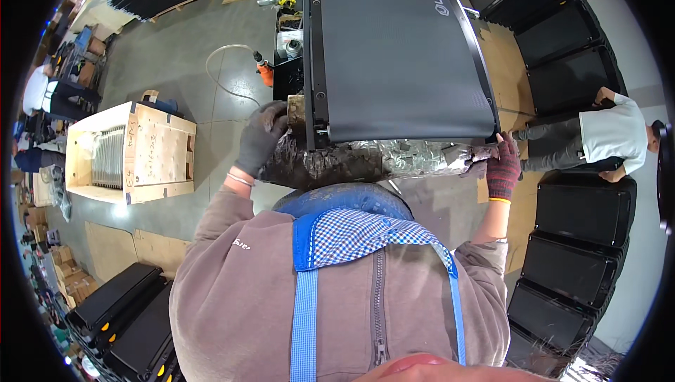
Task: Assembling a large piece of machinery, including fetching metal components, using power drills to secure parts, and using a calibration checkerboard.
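Note:
A treadmill deck (401, 59) with a black belt and dark side rails lies in front of me on a padded, tape-wrapped support (337, 163). My left hand (259, 139), in a dark grey glove, is at the deck's near left corner. Its fingers curl beside a worn wooden block (296, 111); what they hold, if anything, is hidden. In a red and dark knit glove, my right hand (503, 167) grips the deck's near right corner, one finger along the rail end. A blue rounded surface (344, 199) shows between my body and the support.
An orange power tool (264, 73) with a hose stands left of the deck, beside a black parts tray (288, 76). Farther left is an open wooden crate (158, 150) of metal parts. Black decks (573, 269) are stacked on the right, where a person (612, 132) stands.

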Action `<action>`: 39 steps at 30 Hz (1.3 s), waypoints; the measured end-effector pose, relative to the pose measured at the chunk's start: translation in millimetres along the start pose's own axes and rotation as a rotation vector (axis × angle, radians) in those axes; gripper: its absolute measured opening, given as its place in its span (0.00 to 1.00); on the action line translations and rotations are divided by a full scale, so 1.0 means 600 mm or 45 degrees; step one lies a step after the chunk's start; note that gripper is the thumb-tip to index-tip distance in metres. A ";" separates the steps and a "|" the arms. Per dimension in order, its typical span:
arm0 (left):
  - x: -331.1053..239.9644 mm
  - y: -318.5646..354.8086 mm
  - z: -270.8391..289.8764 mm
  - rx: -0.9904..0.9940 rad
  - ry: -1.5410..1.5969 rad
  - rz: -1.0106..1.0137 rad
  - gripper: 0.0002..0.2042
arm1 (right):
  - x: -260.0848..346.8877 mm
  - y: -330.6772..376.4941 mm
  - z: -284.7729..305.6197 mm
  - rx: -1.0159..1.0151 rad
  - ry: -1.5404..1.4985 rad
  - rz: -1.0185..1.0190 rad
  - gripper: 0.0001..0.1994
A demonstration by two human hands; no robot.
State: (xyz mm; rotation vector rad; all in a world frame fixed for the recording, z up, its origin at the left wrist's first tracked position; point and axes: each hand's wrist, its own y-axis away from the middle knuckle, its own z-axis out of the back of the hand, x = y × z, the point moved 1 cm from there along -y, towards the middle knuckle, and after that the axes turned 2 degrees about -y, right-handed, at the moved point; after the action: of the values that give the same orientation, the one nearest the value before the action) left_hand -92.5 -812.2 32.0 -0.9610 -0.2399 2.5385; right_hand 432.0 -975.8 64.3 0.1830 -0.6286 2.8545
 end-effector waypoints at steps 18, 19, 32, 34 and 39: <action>0.401 -0.010 -0.197 0.906 1.232 0.854 0.25 | 0.189 0.243 -0.047 0.112 -0.320 -0.534 0.20; 0.404 -0.009 -0.197 0.913 1.227 0.849 0.25 | 0.205 0.239 -0.048 0.130 -0.371 -0.554 0.20; 0.104 -0.034 0.172 0.053 0.696 0.299 0.24 | 0.483 0.082 -0.036 0.087 -1.653 -0.373 0.26; 0.054 -0.028 0.214 -0.064 0.642 0.045 0.23 | 0.549 0.051 -0.016 0.187 -1.939 -0.364 0.31; -0.024 0.001 0.230 0.005 0.743 -0.696 0.17 | 0.673 0.004 0.032 0.559 -2.597 -0.320 0.49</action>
State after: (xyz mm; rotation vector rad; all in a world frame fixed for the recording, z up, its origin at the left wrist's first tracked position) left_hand -174.6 -820.9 143.9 -1.3635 -0.2725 1.6913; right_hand 41.4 -913.4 147.7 2.8609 -0.0431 1.4705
